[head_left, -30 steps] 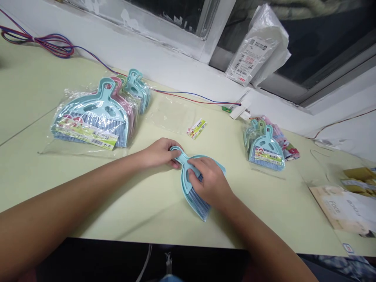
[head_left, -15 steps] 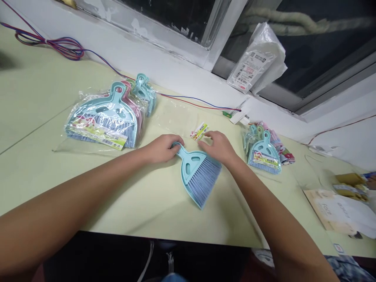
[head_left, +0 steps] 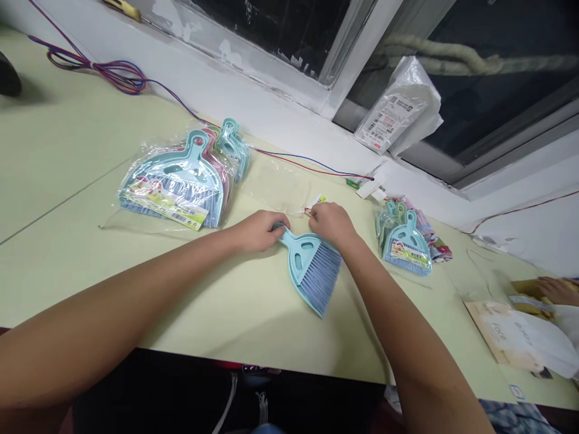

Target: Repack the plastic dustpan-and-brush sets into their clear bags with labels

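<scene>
A light blue dustpan (head_left: 297,260) with a small brush (head_left: 322,277) nested in it lies tilted near the middle of the table, its blue bristles toward me. My left hand (head_left: 261,231) is closed around the handle end. Beyond the pan, my right hand (head_left: 332,222) has its fingers pinched on a printed label card (head_left: 318,202), most of which the hand covers. A clear plastic bag (head_left: 280,187) lies flat on the table just behind both hands.
Bagged dustpan sets (head_left: 174,181) stand at the left, with more light blue ones (head_left: 235,150) behind. Smaller bagged sets (head_left: 408,244) sit at the right. Red and blue wires (head_left: 312,164) run along the wall. Another person's hand (head_left: 558,290) is at the far right beside a printed package (head_left: 506,331).
My right hand has closed its fingers on the label card, which lay uncovered before. The left hand still grips the dustpan handle. Another person's hand has appeared at the far right.
</scene>
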Tool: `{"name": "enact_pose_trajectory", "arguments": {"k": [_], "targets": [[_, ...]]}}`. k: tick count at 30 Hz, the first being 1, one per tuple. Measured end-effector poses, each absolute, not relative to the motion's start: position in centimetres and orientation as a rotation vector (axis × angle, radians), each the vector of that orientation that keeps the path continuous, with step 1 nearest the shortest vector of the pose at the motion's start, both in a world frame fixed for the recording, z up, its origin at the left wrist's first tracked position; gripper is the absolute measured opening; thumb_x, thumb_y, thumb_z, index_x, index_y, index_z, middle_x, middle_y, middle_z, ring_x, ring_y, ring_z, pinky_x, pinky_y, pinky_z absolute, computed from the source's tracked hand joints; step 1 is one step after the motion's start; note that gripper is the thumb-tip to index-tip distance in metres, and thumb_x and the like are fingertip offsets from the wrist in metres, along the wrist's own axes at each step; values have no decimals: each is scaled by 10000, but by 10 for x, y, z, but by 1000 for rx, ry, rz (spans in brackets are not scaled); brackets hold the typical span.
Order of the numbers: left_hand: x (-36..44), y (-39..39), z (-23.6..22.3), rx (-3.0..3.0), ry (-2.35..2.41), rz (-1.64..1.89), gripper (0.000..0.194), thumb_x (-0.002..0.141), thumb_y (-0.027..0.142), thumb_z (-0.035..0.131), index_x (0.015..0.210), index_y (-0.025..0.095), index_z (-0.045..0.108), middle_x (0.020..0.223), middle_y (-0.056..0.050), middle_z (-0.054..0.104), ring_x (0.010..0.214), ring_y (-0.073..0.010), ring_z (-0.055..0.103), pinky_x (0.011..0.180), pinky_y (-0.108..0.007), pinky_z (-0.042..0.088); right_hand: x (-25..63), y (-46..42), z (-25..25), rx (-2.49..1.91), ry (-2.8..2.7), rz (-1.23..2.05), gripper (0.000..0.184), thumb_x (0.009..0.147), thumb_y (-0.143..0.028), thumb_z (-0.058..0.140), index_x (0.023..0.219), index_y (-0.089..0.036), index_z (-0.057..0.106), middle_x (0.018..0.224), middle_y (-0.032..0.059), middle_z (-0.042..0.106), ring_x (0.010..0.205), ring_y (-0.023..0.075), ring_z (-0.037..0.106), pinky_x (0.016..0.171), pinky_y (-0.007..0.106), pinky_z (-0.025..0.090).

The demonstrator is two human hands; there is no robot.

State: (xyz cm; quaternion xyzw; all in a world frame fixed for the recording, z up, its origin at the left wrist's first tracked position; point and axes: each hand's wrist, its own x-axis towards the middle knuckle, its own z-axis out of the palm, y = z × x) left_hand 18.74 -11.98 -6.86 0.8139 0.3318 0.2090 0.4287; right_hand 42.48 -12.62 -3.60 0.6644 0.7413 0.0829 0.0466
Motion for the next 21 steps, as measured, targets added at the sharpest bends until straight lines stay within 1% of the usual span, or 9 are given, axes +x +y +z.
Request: {"name": "enact_pose_trajectory", "arguments": {"k": [3, 5, 7, 9, 11, 14, 16, 21], "targets": [[187, -121, -67, 2008, 846, 524, 244, 885, 257, 530, 1024, 197, 722, 643, 31, 645, 518, -149, 585, 644, -278, 451, 442, -149, -23, 2173, 2287, 370, 187, 911, -150, 550, 919, -151, 737, 1022, 159, 762, 949, 291, 698, 796, 366, 487], [187, -121, -67, 1997, 852, 525, 233, 867, 255, 539, 1004, 194, 718, 694, 22, 668, 508, -143, 590, 624, -282, 449, 453, -178, -17, 2246, 2434, 469, 156, 908, -156, 564, 922, -168, 719, 1025, 132, 761, 947, 287, 701, 809, 379, 510], [187, -121, -67, 1986, 861, 521, 232, 855, 256, 545, 998, 192, 717, 737, 13, 685, 506, -138, 593, 611, -282, 447, 458, -211, -18, 2193, 2670, 510, 138, 910, -160, 578, 967, -185, 701, 1032, 103, 760, 952, 274, 709, 837, 391, 536], [188, -121, -66, 1988, 883, 507, 239, 847, 257, 548, 999, 189, 720, 749, 7, 692, 511, -136, 590, 605, -281, 442, 456, -241, -27, 2009, 2897, 469, 134, 910, -144, 586, 986, -197, 682, 1015, 88, 759, 957, 265, 711, 855, 397, 556], [189, -120, -66, 2022, 907, 498, 248, 844, 257, 546, 995, 185, 729, 771, -3, 708, 552, -141, 597, 623, -280, 439, 449, -261, -41, 1914, 3040, 477, 150, 890, -101, 597, 977, -201, 666, 989, 86, 757, 950, 258, 711, 855, 397, 572], [190, -120, -67, 2125, 924, 526, 248, 837, 254, 549, 971, 185, 746, 875, -25, 746, 726, -168, 642, 710, -278, 443, 438, -272, -59, 1848, 3136, 403, 190, 844, -55, 602, 946, -206, 655, 991, 92, 756, 938, 255, 705, 852, 407, 582], [190, -119, -67, 2169, 934, 532, 256, 839, 254, 544, 975, 188, 751, 917, -28, 754, 802, -180, 647, 741, -276, 438, 435, -273, -64, 1810, 3139, 319, 197, 820, -45, 594, 914, -209, 646, 981, 91, 755, 918, 256, 704, 848, 421, 584], [191, -119, -66, 2185, 957, 492, 278, 854, 260, 530, 997, 182, 755, 899, -22, 747, 773, -169, 623, 725, -272, 425, 437, -274, -59, 1893, 3068, 135, 163, 805, -52, 570, 836, -210, 594, 934, 103, 739, 879, 256, 702, 780, 402, 589]]}}
